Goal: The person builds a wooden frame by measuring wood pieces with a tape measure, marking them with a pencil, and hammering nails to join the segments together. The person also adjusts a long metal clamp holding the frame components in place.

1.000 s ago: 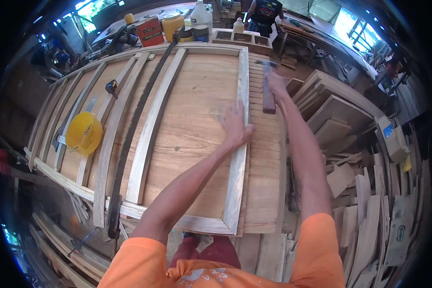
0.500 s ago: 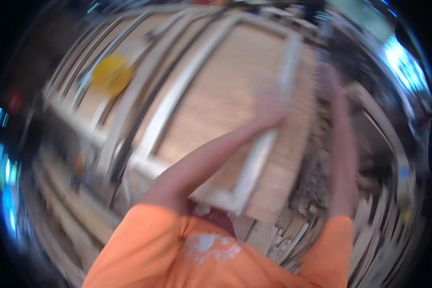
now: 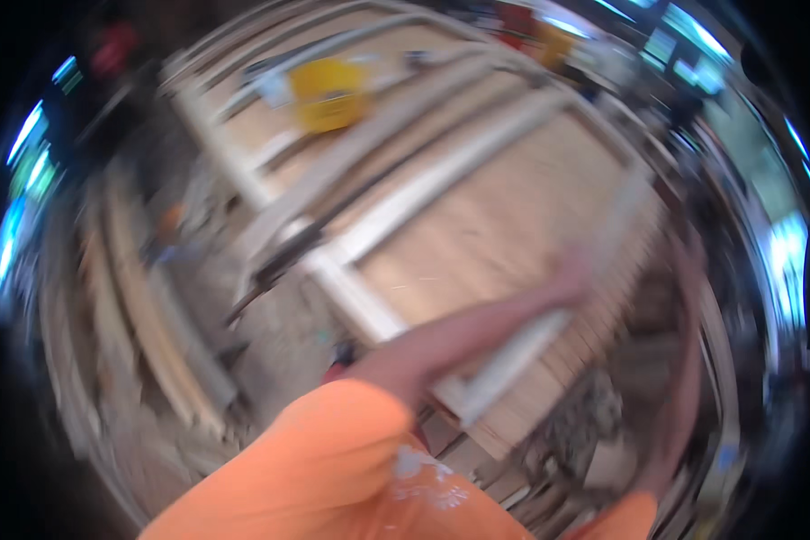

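A wooden panel [image 3: 490, 238] fills the middle, with a thin brown sheet set inside pale wooden rails. My left hand [image 3: 580, 273] reaches across it and lies at the long right-hand rail [image 3: 623, 216], beside a strip of sheet with dark lines along its outer edge. Motion smears its fingers. Past that outer edge is my right hand [image 3: 687, 252], also blurred, with the arm stretched forward. Whether either hand grips anything cannot be made out.
A yellow object [image 3: 328, 93] lies on slatted framework left of the panel. A long dark bar [image 3: 288, 252] runs along the panel's left side. Long boards [image 3: 144, 297] lie on the floor at left; wood scraps [image 3: 580, 418] lie at lower right.
The view has swung, so the panel appears turned clockwise and the yellow object sits farther right. Both hands appear lower and farther right in the picture, the left still by the right-hand rail.
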### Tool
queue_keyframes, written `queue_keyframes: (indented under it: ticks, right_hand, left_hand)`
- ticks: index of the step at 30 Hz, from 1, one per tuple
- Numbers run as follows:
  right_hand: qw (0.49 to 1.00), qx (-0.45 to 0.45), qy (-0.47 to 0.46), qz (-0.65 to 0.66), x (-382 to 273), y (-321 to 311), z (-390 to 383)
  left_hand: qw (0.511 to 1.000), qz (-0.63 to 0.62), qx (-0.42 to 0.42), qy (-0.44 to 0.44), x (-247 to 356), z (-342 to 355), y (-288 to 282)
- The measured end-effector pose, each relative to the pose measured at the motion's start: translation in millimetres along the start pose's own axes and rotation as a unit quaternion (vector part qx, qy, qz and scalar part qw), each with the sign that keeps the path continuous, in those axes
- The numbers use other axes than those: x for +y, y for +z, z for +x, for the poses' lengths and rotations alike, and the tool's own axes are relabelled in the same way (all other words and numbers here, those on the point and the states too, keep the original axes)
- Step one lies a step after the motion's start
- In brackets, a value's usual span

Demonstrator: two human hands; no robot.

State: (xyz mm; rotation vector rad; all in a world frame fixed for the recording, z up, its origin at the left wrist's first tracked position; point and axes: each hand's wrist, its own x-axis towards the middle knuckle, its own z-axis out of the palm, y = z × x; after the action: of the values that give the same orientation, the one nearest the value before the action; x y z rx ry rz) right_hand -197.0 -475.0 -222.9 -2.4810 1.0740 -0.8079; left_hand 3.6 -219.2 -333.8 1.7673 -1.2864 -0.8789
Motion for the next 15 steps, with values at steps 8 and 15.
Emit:
queue_keyframes:
  ticks: [8,15]
  right_hand:
    - [0.924,-0.141,-0.093,-0.344,-75.9,29.7,58.3]
    - [0.908,-0.228,-0.119,-0.332,-41.6,49.9,133.7]
  left_hand:
    - [0.983,0.122,0.068,0.119,-1.5,-13.5,-17.8]
    - [0.991,0.078,0.031,0.108,4.9,-19.0,-27.6]
